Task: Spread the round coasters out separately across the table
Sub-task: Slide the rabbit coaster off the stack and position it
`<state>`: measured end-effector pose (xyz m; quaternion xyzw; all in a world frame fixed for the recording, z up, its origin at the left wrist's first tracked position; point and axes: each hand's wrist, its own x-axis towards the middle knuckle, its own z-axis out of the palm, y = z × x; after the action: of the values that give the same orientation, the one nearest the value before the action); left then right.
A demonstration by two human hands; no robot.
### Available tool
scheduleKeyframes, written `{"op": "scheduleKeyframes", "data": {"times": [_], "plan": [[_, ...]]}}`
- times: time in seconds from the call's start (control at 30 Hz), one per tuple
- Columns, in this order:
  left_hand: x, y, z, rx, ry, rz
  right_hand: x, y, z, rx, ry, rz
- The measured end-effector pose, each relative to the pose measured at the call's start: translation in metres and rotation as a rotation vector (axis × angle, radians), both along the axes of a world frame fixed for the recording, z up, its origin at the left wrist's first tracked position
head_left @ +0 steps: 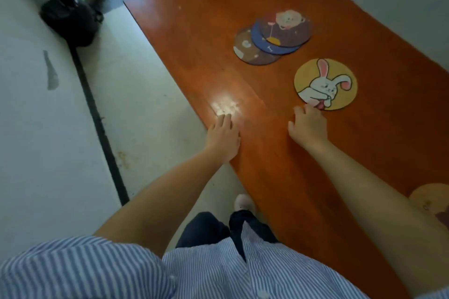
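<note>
A yellow coaster with a white rabbit (325, 84) lies alone on the orange-brown table (194, 19). My right hand (308, 126) rests on the table with its fingertips touching the near edge of that coaster. Farther back, three coasters overlap in a fan: a brown one with a bear (285, 29) on top, a blue one (267, 42) under it, and a brown one (247, 50) at the bottom left. Another tan coaster (430, 199) peeks out behind my right forearm. My left hand (223, 138) lies flat, fingers together, on the table's left edge, holding nothing.
The table's left edge runs diagonally beside a pale floor (136, 109). A black bag (70, 22) sits on the floor by the wall near a doorway. My legs and one shoe (244, 202) stand close to the table edge.
</note>
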<state>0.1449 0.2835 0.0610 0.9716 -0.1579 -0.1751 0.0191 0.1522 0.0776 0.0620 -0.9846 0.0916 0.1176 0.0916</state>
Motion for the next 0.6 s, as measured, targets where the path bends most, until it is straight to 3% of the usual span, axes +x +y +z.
{"op": "scheduleKeyframes", "data": {"times": [0.2,0.43,0.6], "plan": [[0.067,-0.006,-0.025,-0.003,0.061,-0.223,0.033,-0.023,-0.01,-0.059,0.0,-0.252],[0.111,-0.006,-0.047,0.055,0.106,-0.575,0.039,-0.032,-0.011,-0.34,0.053,0.007],[0.115,-0.002,-0.057,0.012,0.091,-0.628,0.036,-0.022,-0.015,-0.354,0.016,-0.067]]}}
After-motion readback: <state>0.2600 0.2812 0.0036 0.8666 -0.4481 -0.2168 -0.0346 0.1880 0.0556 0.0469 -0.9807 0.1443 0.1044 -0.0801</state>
